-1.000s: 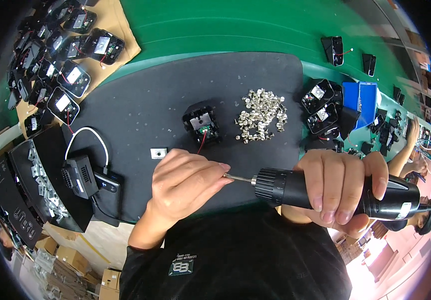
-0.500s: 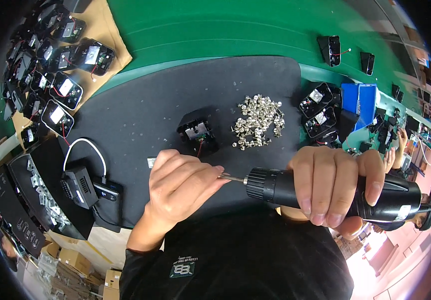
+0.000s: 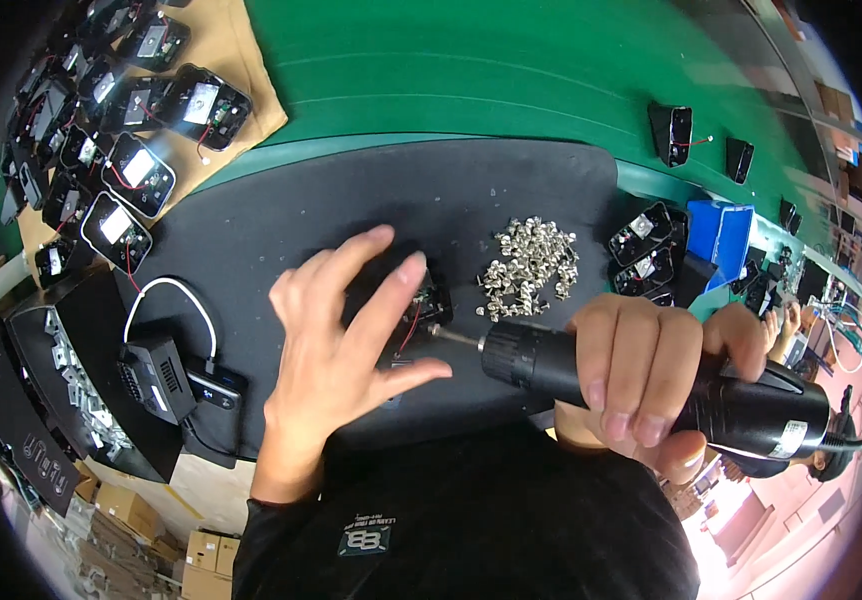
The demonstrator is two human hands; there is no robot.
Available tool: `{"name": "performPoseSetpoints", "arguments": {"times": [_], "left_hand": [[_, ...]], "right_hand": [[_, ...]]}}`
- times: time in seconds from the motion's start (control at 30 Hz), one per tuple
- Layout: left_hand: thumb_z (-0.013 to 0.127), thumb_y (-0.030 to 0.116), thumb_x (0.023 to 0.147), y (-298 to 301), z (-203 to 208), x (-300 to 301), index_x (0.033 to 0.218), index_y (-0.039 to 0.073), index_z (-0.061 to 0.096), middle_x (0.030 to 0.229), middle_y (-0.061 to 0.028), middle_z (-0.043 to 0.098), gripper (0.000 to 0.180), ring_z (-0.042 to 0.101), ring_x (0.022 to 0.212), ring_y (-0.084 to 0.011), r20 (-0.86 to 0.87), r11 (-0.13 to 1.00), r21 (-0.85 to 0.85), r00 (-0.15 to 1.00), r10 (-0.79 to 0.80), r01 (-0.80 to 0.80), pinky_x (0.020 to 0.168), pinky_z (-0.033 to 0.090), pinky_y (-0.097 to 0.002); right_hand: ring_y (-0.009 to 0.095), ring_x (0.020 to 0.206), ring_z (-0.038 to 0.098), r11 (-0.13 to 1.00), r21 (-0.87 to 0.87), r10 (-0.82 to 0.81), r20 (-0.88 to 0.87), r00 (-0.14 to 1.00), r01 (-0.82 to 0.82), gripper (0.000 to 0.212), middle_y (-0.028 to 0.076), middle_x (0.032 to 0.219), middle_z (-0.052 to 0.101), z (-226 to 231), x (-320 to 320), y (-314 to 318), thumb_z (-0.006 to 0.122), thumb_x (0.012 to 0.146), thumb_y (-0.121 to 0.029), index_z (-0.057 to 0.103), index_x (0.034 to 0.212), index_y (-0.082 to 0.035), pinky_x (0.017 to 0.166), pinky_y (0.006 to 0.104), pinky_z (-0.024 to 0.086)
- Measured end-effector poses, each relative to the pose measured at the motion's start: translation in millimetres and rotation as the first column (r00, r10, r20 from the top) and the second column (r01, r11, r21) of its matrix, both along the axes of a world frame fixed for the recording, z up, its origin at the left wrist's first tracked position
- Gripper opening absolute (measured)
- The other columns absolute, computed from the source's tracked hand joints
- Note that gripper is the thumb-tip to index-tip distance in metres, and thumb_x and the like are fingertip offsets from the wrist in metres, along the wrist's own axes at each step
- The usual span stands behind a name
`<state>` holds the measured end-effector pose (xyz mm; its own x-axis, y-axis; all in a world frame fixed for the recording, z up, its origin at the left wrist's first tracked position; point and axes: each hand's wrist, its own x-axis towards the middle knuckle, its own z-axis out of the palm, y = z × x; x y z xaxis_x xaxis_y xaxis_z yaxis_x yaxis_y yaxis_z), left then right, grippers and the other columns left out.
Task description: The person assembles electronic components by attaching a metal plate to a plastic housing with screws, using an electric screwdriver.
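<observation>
My right hand (image 3: 641, 370) is wrapped round a black electric screwdriver (image 3: 526, 355), its bit pointing left. At the bit's tip sits a small silvery screw (image 3: 435, 330). My left hand (image 3: 326, 345) is open, fingers spread and holding nothing, above the dark mat (image 3: 251, 240). Just beyond its fingertips lies a black plastic housing (image 3: 437, 302) with a red wire, partly hidden by that hand. A heap of short silvery screws (image 3: 531, 265) lies on the mat, right of the housing.
Several black housings (image 3: 131, 175) cover a cardboard sheet at the far left. A black box of metal pieces (image 3: 81, 390) and a small black device (image 3: 158, 375) with a white cable stand at left. More housings (image 3: 641, 235) and a blue bin (image 3: 719, 240) are at right, near another person's hand (image 3: 786, 325).
My left hand has let go of the screwdriver's tip and moved up and left, its fingers opening out. The screwdriver's bit has shifted slightly toward the housing, with a screw now showing on it.
</observation>
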<state>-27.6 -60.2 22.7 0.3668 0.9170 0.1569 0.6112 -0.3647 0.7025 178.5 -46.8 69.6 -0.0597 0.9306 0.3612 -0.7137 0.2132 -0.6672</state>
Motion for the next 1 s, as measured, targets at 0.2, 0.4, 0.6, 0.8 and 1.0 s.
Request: {"name": "performPoseSetpoints", "arguments": {"times": [0.2,0.4,0.6,0.8,1.0], "left_hand": [[0.083,0.022,0.053,3,-9,6,0.126,0.015,0.060,0.119,-0.0027,0.056,0.077,0.052,0.099,-0.0203,-0.071,0.997,-0.079,0.997,-0.024,0.018,0.086,0.033,-0.0368],[0.083,0.020,0.049,3,-10,4,0.124,0.015,0.061,0.111,-0.0028,0.060,0.078,0.054,0.094,-0.0217,-0.081,0.994,-0.106,0.996,-0.029,0.021,0.088,0.035,-0.0382],[0.083,0.022,0.052,4,-11,7,0.124,0.016,0.061,0.108,-0.0017,0.059,0.075,0.052,0.090,-0.0202,-0.077,0.994,-0.105,0.997,-0.022,0.014,0.086,0.035,-0.0373],[0.083,0.023,0.053,5,-12,7,0.122,0.016,0.063,0.106,-0.0015,0.059,0.073,0.053,0.088,-0.0199,-0.043,0.998,-0.065,0.999,-0.006,0.003,0.084,0.036,-0.0364],[0.082,0.022,0.052,2,-16,4,0.121,0.014,0.064,0.103,-0.0021,0.060,0.071,0.054,0.089,-0.0208,-0.061,0.998,-0.055,0.998,-0.019,0.016,0.085,0.037,-0.0371]], "right_hand": [[0.011,0.068,0.053,0.997,-0.022,-0.075,0.186,0.980,0.080,0.042,-0.002,0.076,0.055,-2,-6,4,0.069,0.088,-0.019,0.044,0.122,-0.017,0.067,0.0270,0.039],[0.011,0.068,0.053,1.000,0.009,-0.026,0.207,0.978,0.025,0.040,-0.002,0.077,0.056,-6,-8,7,0.069,0.088,-0.020,0.043,0.119,-0.017,0.067,0.0269,0.040],[0.011,0.068,0.053,0.999,-0.026,-0.017,0.253,0.967,0.025,0.038,-0.002,0.079,0.056,-8,-8,8,0.068,0.089,-0.021,0.043,0.118,-0.017,0.068,0.0268,0.040],[0.011,0.069,0.054,0.997,0.062,0.036,0.216,0.976,-0.050,0.028,-0.002,0.079,0.056,-17,-7,14,0.067,0.089,-0.019,0.046,0.108,-0.017,0.067,0.0262,0.041],[0.012,0.068,0.059,0.984,0.121,0.093,0.279,0.956,-0.131,0.030,-0.001,0.080,0.062,-21,-10,15,0.071,0.085,-0.014,0.046,0.103,-0.018,0.063,0.0261,0.045]]}}
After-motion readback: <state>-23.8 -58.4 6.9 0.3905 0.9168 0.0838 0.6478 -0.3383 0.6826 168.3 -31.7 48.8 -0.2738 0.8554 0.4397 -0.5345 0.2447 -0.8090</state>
